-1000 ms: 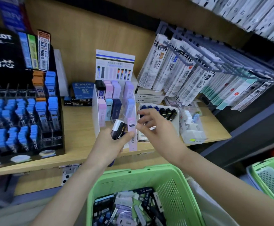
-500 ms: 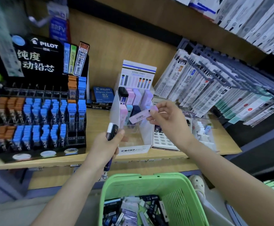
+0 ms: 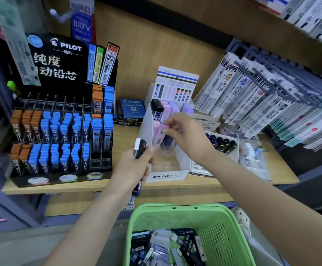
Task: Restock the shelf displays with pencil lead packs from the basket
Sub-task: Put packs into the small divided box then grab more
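A white Mono display box [image 3: 167,176] stands on the wooden shelf, with pink, lilac and black lead packs in its upper rows. My right hand [image 3: 187,138] pinches a lilac lead pack [image 3: 161,134] and holds it inside the box's middle row, tilted. My left hand [image 3: 135,166] grips a black lead pack with a white cap [image 3: 140,148] and more dark packs below it, just left of the box. The green basket [image 3: 175,215] sits below the shelf and holds several loose lead packs.
A black Pilot display [image 3: 60,131] with orange and blue lead tubes fills the shelf's left side. Racks of hanging refill packs [image 3: 261,98] crowd the right. A tray of dark erasers [image 3: 223,144] sits behind my right wrist. Blue Pilot boxes [image 3: 132,110] lie at the back.
My right hand has brought the lilac pack from above the box down into its middle row. My left hand has stayed beside the box with its packs.
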The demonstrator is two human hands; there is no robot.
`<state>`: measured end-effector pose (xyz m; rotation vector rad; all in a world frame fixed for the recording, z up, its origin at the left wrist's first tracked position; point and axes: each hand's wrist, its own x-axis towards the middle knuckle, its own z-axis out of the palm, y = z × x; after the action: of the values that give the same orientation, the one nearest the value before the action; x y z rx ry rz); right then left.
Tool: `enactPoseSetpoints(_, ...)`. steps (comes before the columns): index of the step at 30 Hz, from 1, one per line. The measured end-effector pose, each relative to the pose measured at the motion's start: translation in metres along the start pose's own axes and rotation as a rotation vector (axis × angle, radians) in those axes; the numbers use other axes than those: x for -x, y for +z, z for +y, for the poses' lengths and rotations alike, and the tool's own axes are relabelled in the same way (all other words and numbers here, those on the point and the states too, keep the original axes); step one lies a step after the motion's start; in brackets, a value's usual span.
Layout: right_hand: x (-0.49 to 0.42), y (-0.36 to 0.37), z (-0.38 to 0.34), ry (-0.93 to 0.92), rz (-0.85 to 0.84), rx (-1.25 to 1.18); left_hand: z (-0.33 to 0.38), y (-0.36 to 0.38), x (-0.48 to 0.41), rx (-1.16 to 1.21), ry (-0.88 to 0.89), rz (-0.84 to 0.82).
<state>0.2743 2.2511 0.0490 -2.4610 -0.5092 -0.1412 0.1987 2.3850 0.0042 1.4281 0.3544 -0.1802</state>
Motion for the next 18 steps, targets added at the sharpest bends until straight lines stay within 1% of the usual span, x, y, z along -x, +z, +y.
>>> enactPoseSetpoints(4,-0.006,-0.001,-0.002,0.021,-0.049,-0.028,0.002,0.000,0.001,0.034,-0.008,0.022)
enactPoseSetpoints(6,-0.006,-0.001,0.000,0.039,-0.098,-0.013,0.003,0.000,0.001,0.036,-0.007,0.026)
enactPoseSetpoints(8,-0.005,0.000,0.003,0.041,-0.110,0.014,0.004,-0.001,0.000,0.088,-0.015,0.039)
enactPoseSetpoints(10,-0.002,0.002,0.007,0.021,-0.081,0.055,0.004,-0.001,-0.001,0.155,-0.037,0.064)
enactPoseSetpoints(13,0.001,0.008,0.010,-0.074,-0.007,0.140,0.006,-0.001,-0.002,0.290,-0.063,0.110)
enactPoseSetpoints(15,0.003,0.011,0.009,-0.116,0.007,0.217,0.008,0.000,-0.002,0.385,-0.067,0.127)
enactPoseSetpoints(17,0.006,0.014,0.007,-0.116,0.031,0.264,0.008,0.001,-0.002,0.439,-0.061,0.123)
enactPoseSetpoints(18,0.009,0.014,0.005,-0.097,0.067,0.237,0.009,0.000,-0.002,0.469,-0.052,0.121)
